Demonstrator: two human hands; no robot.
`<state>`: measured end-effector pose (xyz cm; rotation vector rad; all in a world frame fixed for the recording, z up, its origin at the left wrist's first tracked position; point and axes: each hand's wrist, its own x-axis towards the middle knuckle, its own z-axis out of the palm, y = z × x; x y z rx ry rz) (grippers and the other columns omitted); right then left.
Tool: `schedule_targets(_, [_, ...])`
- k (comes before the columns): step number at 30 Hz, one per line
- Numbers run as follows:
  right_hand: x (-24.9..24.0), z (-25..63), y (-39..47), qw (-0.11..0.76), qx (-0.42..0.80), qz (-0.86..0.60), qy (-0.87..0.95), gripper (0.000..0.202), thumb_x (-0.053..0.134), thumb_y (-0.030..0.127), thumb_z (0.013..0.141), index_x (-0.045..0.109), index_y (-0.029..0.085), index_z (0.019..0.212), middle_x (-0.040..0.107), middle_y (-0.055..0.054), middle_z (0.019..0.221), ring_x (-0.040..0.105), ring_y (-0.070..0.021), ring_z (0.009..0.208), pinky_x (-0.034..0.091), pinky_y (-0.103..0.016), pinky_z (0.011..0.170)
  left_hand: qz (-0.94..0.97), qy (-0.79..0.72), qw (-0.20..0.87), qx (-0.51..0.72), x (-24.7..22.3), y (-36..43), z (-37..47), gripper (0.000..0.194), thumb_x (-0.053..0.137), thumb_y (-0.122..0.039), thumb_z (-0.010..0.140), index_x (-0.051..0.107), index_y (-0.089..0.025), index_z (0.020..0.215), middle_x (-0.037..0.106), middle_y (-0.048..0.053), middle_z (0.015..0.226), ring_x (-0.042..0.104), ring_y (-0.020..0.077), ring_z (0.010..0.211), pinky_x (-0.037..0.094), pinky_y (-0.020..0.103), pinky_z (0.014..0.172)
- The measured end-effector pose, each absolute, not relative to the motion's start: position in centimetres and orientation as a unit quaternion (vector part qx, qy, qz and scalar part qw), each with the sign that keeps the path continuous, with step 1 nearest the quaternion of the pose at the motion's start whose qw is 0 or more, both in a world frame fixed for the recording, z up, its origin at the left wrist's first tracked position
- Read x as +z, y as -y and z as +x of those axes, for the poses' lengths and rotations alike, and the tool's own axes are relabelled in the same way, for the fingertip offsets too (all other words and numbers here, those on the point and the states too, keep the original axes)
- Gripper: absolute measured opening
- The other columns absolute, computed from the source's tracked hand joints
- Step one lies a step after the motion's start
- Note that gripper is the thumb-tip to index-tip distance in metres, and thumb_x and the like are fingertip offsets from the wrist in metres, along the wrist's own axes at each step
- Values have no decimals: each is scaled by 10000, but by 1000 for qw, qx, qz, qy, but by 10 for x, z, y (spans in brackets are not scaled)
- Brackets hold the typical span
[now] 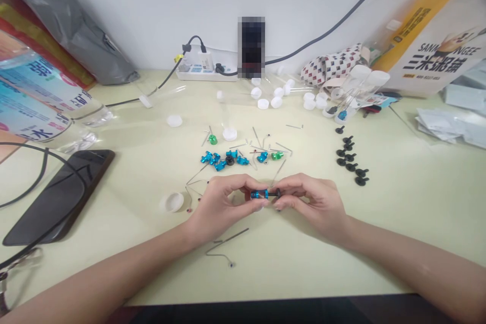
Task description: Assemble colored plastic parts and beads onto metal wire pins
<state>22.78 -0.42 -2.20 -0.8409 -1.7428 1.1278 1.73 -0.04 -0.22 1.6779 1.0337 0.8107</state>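
My left hand (226, 202) is closed, pinching a small blue metal fitting (259, 194) between thumb and fingers. My right hand (315, 201) is closed on the wide head of a black thumb screw (275, 194). The screw's shaft lines up with the fitting's right end; whether it is threaded in, I cannot tell. Just beyond my hands lies a row of blue metal fittings (242, 160), with a green fitting (277, 155) at its right and another green fitting (212, 139) farther back. Thin bent metal rods (228, 237) lie around them. Several black thumb screws (351, 166) lie to the right.
White caps (263, 104) and clear tubes stand toward the back, with a round white cap (174, 202) left of my hands. A dark phone (61, 197) and water bottles (41, 106) occupy the left. A power strip (207, 75) runs along the wall; a printed bag (429, 35) stands back right.
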Motion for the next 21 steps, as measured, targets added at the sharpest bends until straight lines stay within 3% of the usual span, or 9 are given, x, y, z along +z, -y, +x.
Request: schedule_targets(21, [-27,228,4,424,472,-350,689,128,639,161,808,643,181,934,686,-6,735,676,-116,652,582,-211,615,694,-430,477,326,-3,-1,18,153,666,-235,774,683,-152,903,677,37,765,579,140,672,471,270,657])
